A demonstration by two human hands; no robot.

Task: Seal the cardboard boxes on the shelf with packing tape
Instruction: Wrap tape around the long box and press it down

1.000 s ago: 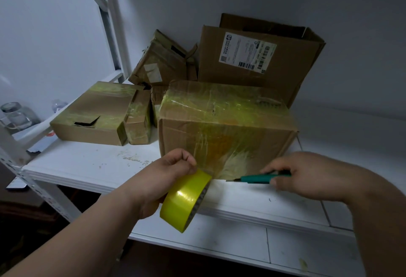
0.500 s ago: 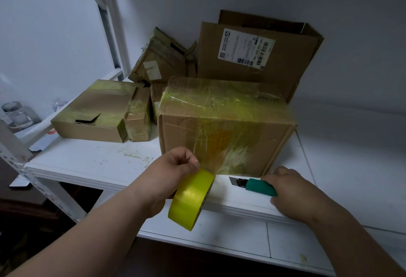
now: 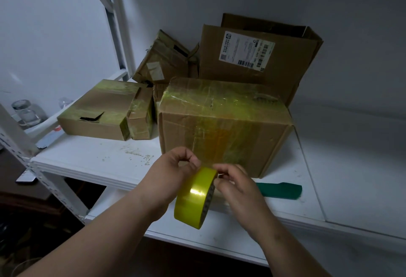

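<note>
A yellow tape roll [image 3: 194, 196] hangs in front of the shelf edge, gripped from the left by my left hand [image 3: 173, 173]. My right hand [image 3: 236, 185] pinches the roll's upper right rim with curled fingers. Just behind them stands a large cardboard box [image 3: 222, 123] wrapped in yellowish tape on its top and front. A green utility knife [image 3: 280, 190] lies on the white shelf [image 3: 96, 158] to the right of my hands, free of either hand.
A flat taped box [image 3: 98, 112] and a small taped box [image 3: 141, 118] sit at the left. Behind stand a crumpled box [image 3: 162, 59] and an open tall box with a shipping label [image 3: 254, 59]. Glass jars [image 3: 26, 113] stand beyond the shelf's left post.
My right hand let go of the green knife, left it on the shelf, and moved left onto the tape roll. My left hand kept hold of the roll.
</note>
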